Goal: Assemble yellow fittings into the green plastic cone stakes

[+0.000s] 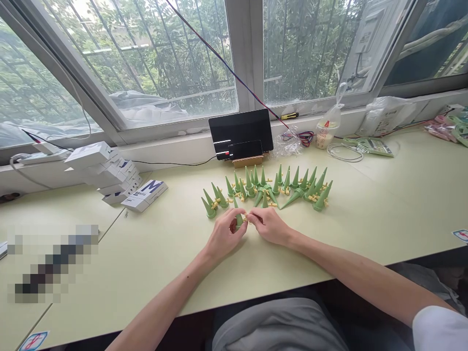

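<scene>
My left hand [227, 228] is curled around a green cone-shaped watering spike [238, 218], its tip pointing up. At the side of this spike sits a small yellow valve piece [245, 219]. The fingertips of my right hand [269, 225] pinch at that yellow piece, close against my left fingers, which partly hide it. Just beyond my right hand stands another green spike [264, 200]. Several more green spikes [295, 178] with yellow valves spread behind both hands, most upright and a few lying on their sides.
The pale table [164, 258] runs below a window. White boxes [120, 175] are stacked at left, with one flat box [146, 195] beside them. A dark tablet [241, 131] leans at the back. Toward the right are a bagged cup [325, 132] and a coiled white cable [343, 153].
</scene>
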### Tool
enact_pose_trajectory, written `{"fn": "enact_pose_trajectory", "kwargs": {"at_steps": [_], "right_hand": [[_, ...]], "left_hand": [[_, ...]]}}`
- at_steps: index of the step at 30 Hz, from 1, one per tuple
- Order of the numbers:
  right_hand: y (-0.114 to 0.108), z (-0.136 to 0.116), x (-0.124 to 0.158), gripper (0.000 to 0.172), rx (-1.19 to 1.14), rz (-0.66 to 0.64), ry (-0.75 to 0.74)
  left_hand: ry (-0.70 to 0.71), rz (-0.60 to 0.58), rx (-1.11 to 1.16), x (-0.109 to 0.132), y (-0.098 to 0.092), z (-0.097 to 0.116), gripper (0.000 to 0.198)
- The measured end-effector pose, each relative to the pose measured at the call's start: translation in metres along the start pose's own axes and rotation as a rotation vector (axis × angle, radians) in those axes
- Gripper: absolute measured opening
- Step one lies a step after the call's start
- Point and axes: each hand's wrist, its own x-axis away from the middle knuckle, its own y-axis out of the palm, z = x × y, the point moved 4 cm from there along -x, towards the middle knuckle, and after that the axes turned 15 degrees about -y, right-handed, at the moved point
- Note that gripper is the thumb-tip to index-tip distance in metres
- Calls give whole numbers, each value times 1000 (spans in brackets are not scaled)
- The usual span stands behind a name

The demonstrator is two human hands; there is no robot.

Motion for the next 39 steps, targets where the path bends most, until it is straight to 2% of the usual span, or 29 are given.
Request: {"fn": "enact_pose_trajectory", "kwargs": {"at_steps": [16,26,31,35,39], "right_hand": [[0,2,2,41,18,-28,-3],[-2,2,1,42,32,-4,16],[-2,2,1,46,80,12,33],[-5,5,2,36,144,84,67],[-6,6,3,23,167,98,72]], "left_hand": [[19,6,-1,1,1,1,15],[-15,-21,4,-1,0,3,16],[12,-38,-39,0,3,2,17],[-14,-58,-99,1,5,-2,22],[-79,-85,-179,-1,4,-4,22]]}}
